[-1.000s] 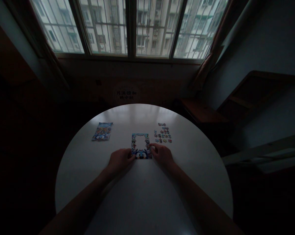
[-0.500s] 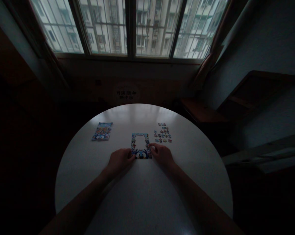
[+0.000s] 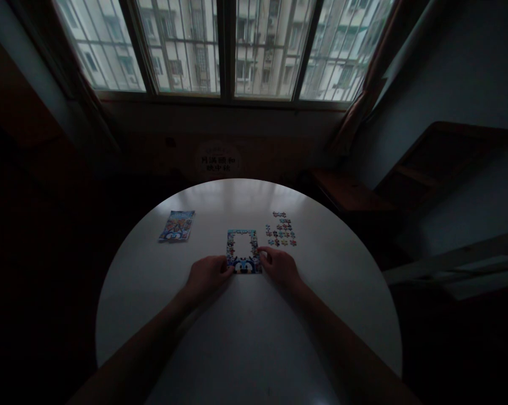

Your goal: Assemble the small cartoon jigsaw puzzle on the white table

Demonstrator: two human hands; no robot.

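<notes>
From the head view, our left hand point(image 3: 205, 275) rests half-curled on the round white worktop point(image 3: 245, 337), its fingertips touching the lower left corner of the part-built puzzle point(image 3: 243, 265). Our right hand point(image 3: 281, 265) pinches thumb to fingers at the puzzle's right border; in this dim light we cannot tell whether either hand grips anything. Loose pieces point(image 3: 281, 230) lie just right of the puzzle, and a picture card point(image 3: 176, 225) lies well to its left.
</notes>
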